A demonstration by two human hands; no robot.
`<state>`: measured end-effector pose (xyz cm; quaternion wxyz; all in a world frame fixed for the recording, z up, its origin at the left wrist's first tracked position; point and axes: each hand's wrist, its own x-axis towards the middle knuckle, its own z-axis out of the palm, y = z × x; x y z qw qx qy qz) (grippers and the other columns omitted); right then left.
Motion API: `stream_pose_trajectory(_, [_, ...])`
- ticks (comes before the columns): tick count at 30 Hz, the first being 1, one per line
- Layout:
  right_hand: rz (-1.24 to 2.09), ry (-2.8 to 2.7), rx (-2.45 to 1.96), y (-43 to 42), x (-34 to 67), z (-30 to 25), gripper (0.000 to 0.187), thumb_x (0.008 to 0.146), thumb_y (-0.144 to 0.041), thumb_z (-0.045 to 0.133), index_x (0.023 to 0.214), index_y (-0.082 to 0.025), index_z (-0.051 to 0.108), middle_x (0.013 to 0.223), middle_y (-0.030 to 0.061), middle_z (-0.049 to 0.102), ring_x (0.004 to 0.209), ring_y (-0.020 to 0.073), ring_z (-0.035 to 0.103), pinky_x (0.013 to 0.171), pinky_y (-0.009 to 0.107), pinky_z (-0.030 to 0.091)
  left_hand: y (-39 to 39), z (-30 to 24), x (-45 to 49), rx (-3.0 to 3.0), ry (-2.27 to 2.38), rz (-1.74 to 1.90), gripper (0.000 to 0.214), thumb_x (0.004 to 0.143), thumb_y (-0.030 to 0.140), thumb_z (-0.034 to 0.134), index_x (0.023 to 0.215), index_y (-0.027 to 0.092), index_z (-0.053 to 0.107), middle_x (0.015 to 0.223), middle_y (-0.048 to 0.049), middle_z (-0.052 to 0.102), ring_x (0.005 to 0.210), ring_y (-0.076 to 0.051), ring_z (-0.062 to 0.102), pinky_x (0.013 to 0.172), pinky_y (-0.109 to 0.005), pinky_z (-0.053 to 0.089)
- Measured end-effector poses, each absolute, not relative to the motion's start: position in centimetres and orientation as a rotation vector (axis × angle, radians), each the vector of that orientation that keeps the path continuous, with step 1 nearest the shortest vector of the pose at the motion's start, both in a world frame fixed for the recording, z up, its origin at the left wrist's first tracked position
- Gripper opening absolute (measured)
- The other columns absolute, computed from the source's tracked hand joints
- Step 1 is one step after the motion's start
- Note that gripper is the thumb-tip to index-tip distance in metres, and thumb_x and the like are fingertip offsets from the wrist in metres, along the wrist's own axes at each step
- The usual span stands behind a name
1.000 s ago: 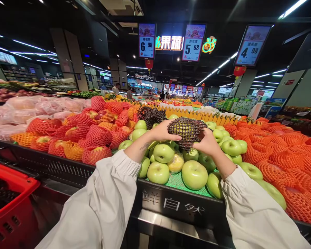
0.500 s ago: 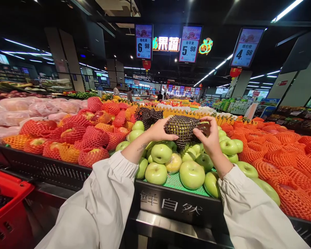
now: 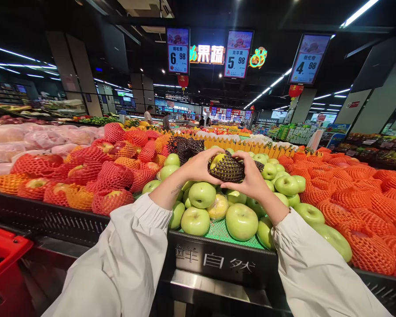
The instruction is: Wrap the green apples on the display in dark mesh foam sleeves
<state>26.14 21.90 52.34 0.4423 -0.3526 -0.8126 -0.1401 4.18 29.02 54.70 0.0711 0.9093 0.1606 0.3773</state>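
Above the heap of green apples [image 3: 202,194], both my hands close round one yellow-green apple [image 3: 217,162] in a black mesh sleeve [image 3: 231,170]. My left hand [image 3: 199,168] grips its left side, where bare skin of the fruit shows outside the mesh. With thumb below and fingers above, my right hand [image 3: 251,178] holds the sleeved right side. A loose end of the sleeve sticks out past the right fingers. Behind my left hand lies a pile of black mesh sleeves [image 3: 184,149].
Red and orange netted fruit [image 3: 114,176] fills the left, orange netted fruit [image 3: 366,209] the right. A wrapped yellow fruit [image 3: 218,207] sits among the apples. The black display edge [image 3: 218,259] runs in front. A red basket [image 3: 6,273] stands lower left.
The mesh covered the apple's visible side before; now its left part is bare. My right hand has moved left and closed round the sleeved fruit. The view has shifted slightly right.
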Motion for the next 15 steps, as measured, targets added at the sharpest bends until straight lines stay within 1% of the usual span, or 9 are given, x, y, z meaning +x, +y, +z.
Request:
stream_pose_trajectory(4, [-0.348,-2.126,-0.825,22.0,25.7,52.4,0.097,0.066,-0.05,0.088,0.142,-0.028,0.031,0.137,0.0157,0.047,0.13,0.0364,0.049,0.111,0.059,0.043,28.5,54.7,4.3,2.708,0.574,1.126,0.081,0.058,0.049,0.088,0.126,0.021,0.055,0.121,-0.0091,0.068,0.106,-0.029,0.066,0.096,-0.042,0.049])
stream_pose_trajectory(6, [-0.36,-2.127,-0.825,22.1,25.6,52.2,0.094,0.068,-0.045,0.086,0.143,-0.028,0.031,0.137,0.0157,0.048,0.13,0.0354,0.05,0.11,0.057,0.045,28.2,54.8,4.4,2.716,0.569,1.082,0.078,0.058,0.05,0.088,0.124,0.021,0.056,0.116,-0.0086,0.069,0.103,-0.029,0.067,0.093,-0.042,0.05])
stream_pose_trajectory(8, [-0.38,-2.117,-0.829,22.0,25.4,52.1,0.086,0.07,-0.039,0.083,0.141,-0.028,0.034,0.135,0.0147,0.051,0.128,0.034,0.053,0.107,0.054,0.048,28.0,54.9,4.6,2.715,0.541,1.034,0.076,0.059,0.051,0.088,0.121,0.019,0.058,0.113,-0.0087,0.07,0.1,-0.028,0.067,0.091,-0.042,0.05])
stream_pose_trajectory(10, [-0.396,-2.099,-0.858,21.8,25.3,52.2,0.082,0.068,-0.034,0.082,0.138,-0.029,0.038,0.133,0.013,0.055,0.124,0.0337,0.057,0.103,0.053,0.051,28.0,54.8,4.7,2.676,0.515,1.004,0.076,0.058,0.052,0.088,0.119,0.018,0.059,0.112,-0.0091,0.07,0.102,-0.029,0.066,0.092,-0.043,0.051])
stream_pose_trajectory(13, [-0.385,-1.994,-0.945,21.5,25.6,52.5,0.083,0.061,-0.034,0.084,0.133,-0.029,0.043,0.129,0.0109,0.061,0.117,0.0348,0.062,0.099,0.053,0.054,28.2,54.7,4.9,2.562,0.475,0.986,0.082,0.059,0.051,0.089,0.127,0.019,0.057,0.124,-0.0106,0.067,0.111,-0.03,0.064,0.093,-0.042,0.052])
stream_pose_trajectory(15, [-0.379,-1.828,-1.006,21.6,26.3,52.9,0.084,0.057,-0.036,0.086,0.13,-0.028,0.045,0.127,0.0104,0.062,0.115,0.0346,0.063,0.099,0.052,0.053,28.3,54.6,4.9,2.497,0.448,0.994,0.082,0.065,0.049,0.086,0.135,0.021,0.054,0.134,-0.012,0.062,0.119,-0.03,0.061,0.089,-0.039,0.054])
